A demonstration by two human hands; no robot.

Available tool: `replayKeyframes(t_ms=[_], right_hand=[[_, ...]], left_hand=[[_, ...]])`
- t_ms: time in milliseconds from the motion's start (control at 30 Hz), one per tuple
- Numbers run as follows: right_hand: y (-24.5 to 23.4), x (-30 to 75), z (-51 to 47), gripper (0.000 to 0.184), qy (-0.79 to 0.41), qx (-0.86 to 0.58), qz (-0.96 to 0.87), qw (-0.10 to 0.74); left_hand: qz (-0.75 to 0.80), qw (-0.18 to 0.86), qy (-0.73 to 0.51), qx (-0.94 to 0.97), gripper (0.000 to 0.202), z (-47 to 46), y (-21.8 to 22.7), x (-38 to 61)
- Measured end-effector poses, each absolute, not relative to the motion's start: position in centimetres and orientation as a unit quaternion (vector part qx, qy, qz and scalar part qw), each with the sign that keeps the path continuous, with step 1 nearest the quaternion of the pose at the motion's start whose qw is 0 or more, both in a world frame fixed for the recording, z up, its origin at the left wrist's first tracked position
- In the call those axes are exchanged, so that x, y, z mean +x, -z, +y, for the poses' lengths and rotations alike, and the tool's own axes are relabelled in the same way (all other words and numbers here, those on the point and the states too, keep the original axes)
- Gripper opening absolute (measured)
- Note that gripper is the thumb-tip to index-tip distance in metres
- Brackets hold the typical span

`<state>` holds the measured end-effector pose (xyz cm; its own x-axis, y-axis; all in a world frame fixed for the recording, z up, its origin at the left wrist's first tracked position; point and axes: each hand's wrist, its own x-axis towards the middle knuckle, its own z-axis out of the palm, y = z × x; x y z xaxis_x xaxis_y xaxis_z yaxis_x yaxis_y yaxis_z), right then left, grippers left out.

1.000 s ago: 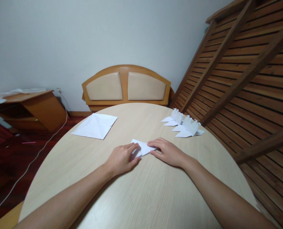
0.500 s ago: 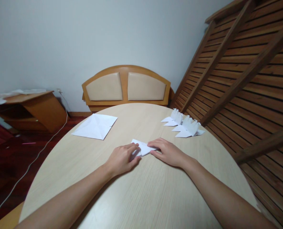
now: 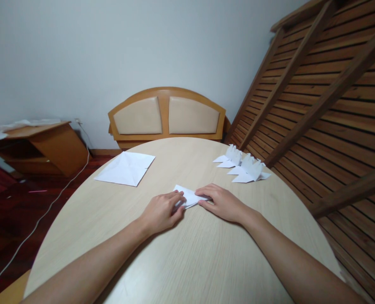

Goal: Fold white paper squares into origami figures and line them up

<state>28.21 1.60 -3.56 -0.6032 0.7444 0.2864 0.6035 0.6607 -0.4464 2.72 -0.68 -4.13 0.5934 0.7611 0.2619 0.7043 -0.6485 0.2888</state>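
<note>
A small folded white paper (image 3: 188, 195) lies near the middle of the round pale-wood table (image 3: 187, 253). My left hand (image 3: 161, 212) rests on the paper's left end, its curled fingertips pressing down on it. On the right end sits my right hand (image 3: 222, 202), fingers together and pressed flat on the paper. Most of the paper is covered by the two hands.
A creased white sheet (image 3: 125, 167) lies at the table's far left. Several folded paper figures (image 3: 244, 167) stand at the far right. Behind the table is a padded wooden chair back (image 3: 167, 114); a slatted wooden frame (image 3: 326, 101) leans at the right. A cable (image 3: 41, 217) runs across the floor.
</note>
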Motion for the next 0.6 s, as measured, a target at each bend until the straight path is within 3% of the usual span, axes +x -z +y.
replayKeyframes(t_ms=[333,600], right_hand=[[3.4,26.0,0.6,0.031,-0.110,-0.404,-0.877,0.235],[3.6,25.5,0.9,0.018,-0.096,-0.379,-0.889,0.239]], left_hand=[[0.414,0.094,-0.198,0.884,0.026,-0.5,4.1,2.8],[0.412,0.104,-0.207,0.881,0.024,-0.5,4.1,2.9]])
